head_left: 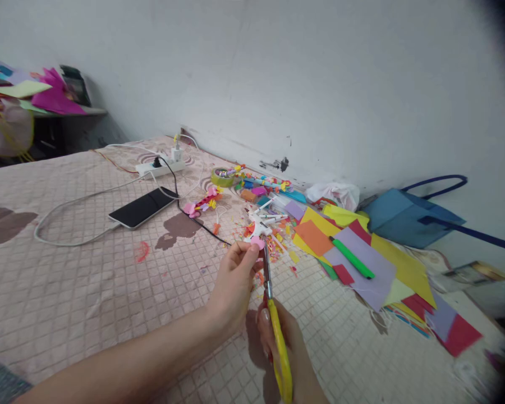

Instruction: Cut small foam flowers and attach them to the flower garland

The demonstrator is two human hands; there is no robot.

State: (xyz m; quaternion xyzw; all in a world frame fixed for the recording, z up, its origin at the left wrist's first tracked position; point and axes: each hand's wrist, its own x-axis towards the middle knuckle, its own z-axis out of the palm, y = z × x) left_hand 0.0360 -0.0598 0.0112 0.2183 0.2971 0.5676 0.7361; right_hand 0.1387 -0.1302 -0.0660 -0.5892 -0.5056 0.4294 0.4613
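Between the thumb and fingers of my left hand [235, 272] is a small pink paper piece [257, 242] with a rounded edge. My right hand [288, 342] grips a pair of scissors [281, 350] with yellow handles. Their metal blades point away from me and lie right beside the pink paper; whether they touch it I cannot tell. Just beyond my fingertips a white glue gun [261, 226] rests among many tiny colored paper scraps [273, 247]. Part of the handles is hidden by my right fingers.
Colored paper sheets [366, 264] with a green marker [351, 258] lie to the right, near a blue bag [408, 216]. A phone [143, 209] on a white cable and a power strip [162, 167] are at the left. Yellowish tape [222, 178] sits near the wall.
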